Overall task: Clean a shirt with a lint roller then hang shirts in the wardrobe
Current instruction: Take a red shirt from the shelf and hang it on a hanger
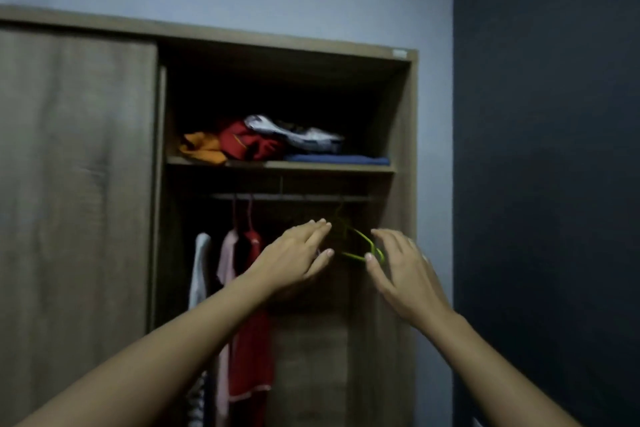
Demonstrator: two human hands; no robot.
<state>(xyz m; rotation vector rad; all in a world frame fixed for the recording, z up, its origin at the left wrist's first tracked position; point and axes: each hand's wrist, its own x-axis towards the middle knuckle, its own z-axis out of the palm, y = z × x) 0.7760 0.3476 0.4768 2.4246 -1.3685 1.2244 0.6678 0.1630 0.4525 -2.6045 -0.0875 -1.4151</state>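
Wardrobe (403, 149) door slid open. I log the green hanger (360, 239) hooked below the rail (294, 198), toward its right end, bare. Left hand (298, 253) just left of the hanger, fingers straight, holding nothing. Right hand (398, 267) just right of it, fingers spread and relaxed; thumb contact with hanger blurred, cannot tell. Red shirt (251, 340), pink shirt (227, 253) and white shirt (201, 263) hang from the rail's left end.

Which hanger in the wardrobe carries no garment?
The green hanger, between the left hand and the right hand. The pinkish hangers further left each hold clothes.
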